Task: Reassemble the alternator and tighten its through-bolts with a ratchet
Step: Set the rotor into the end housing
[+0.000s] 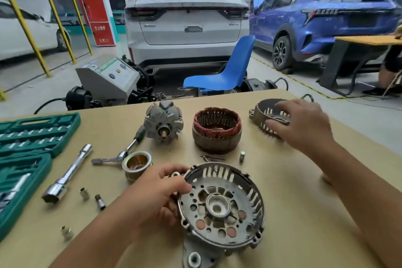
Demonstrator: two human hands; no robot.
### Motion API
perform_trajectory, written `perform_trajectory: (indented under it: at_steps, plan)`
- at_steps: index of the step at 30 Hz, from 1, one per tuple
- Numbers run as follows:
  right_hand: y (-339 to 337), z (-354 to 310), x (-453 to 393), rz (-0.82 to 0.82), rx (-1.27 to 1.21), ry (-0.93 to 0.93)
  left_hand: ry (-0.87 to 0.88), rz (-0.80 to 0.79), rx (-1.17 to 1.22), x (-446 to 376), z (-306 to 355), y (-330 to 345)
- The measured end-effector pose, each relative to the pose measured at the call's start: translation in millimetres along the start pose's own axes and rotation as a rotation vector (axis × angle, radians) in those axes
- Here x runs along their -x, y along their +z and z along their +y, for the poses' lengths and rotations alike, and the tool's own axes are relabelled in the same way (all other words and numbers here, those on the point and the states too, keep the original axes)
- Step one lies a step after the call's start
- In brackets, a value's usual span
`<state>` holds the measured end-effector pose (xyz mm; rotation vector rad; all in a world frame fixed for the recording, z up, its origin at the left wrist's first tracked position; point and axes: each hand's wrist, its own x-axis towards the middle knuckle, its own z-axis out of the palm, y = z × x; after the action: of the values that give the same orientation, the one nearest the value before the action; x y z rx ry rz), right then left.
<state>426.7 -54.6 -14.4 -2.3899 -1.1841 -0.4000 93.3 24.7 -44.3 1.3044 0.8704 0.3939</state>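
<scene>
Left hand (152, 189) grips the left rim of the near alternator housing (221, 206), fingers curled over its slotted wall, with the casting lying open side up close to the table's near edge. Right hand (302, 124) reaches to the far right and closes loosely on the second housing half (264, 113), thumb at its near slots, fingers over its top; that part sits just inside the far edge of the table (304, 213).

Between the two housings stand the stator (217, 129) with its copper windings and, to its left, the rotor (163, 122), apart from each other. Loose bolts (212, 157) and a nut (242, 156) lie just near of the stator. A ratchet (121, 153) lies left of centre, touching a ring-shaped coil part (136, 164). Farther left are a tubular socket wrench (67, 174), small sockets (84, 193) and a green socket case (32, 135) overhanging the left edge. Bare tabletop spreads to the right of the near housing.
</scene>
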Motion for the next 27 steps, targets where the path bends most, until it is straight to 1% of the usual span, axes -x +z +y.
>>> perform_trajectory:
  at_steps: [1,2,4,6,9,12,15,19,21,24,27]
  plan:
    - [12.6,4.2,-6.7,-0.065,0.101,0.003,-0.008,-0.004,-0.018,0.6,0.6,0.0]
    - [24.5,7.4,-9.0,-0.13,0.146,0.02,-0.017,-0.008,-0.032,1.1,1.3,-0.8]
    - [40.3,13.8,-9.2,-0.183,0.108,0.043,-0.037,-0.033,-0.069,0.5,3.2,-3.3]
    - [39.6,19.2,-7.1,-0.164,0.043,0.041,-0.033,-0.024,-0.113,-0.8,4.0,-5.5]
    - [26.3,22.4,12.7,-0.14,0.053,-0.032,0.03,0.028,-0.197,-0.6,2.4,-2.9]
    - [12.5,25.9,49.1,-0.13,-0.034,-0.139,0.056,0.133,-0.242,1.1,2.3,0.6]
    - [-1.1,37.2,83.3,-0.066,-0.087,-0.23,0.088,0.248,-0.311,-0.2,0.2,-0.9]
    - [-7.7,39.1,115.2,0.038,-0.09,-0.341,0.119,0.298,-0.392,-1.1,-1.3,0.2]
    - [-5.6,36.3,125.1,0.106,-0.065,-0.391,0.149,0.311,-0.407,-1.7,-3.2,3.0]
    - [-3.0,36.5,135.0,0.152,-0.077,-0.394,0.189,0.313,-0.4,-2.8,-5.6,5.5]
    - [-4.0,39.5,142.0,0.201,-0.102,-0.41,0.202,0.258,-0.359,-3.5,-3.8,2.4]
